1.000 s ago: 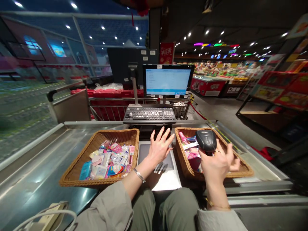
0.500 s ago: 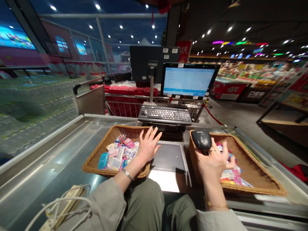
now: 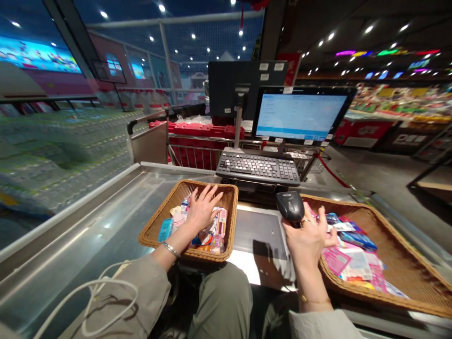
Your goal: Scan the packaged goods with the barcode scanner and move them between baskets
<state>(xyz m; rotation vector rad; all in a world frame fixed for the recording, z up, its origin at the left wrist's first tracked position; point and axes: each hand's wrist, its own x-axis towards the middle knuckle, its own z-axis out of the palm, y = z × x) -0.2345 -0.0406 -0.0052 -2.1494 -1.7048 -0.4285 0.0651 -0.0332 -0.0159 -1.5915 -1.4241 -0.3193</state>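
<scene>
My left hand [image 3: 202, 213] is over the left wicker basket [image 3: 155, 223], fingers spread above small colourful packets [image 3: 221, 221]. I cannot tell whether the fingertips touch the packets. In my right hand [image 3: 306, 235] is a black barcode scanner [image 3: 290, 205], its head tilted up and to the left. The thumb side grips the scanner's handle, which is mostly hidden, while the other fingers stick out. That hand is beside the near left edge of the right wicker basket [image 3: 409, 245], where more packets [image 3: 356, 259] lie in a loose pile.
Between the baskets a grey flat plate [image 3: 257, 230] is set into the metal counter [image 3: 120, 207]. Behind it stand a keyboard [image 3: 259, 167] and a lit monitor [image 3: 300, 115]. A white cable [image 3: 106, 282] loops at lower left. A shopping cart [image 3: 192, 153] is beyond the counter.
My left hand has moved left, from the left basket's right side to over its middle. The right hand keeps the scanner near the right basket. The camera view has turned slightly left.
</scene>
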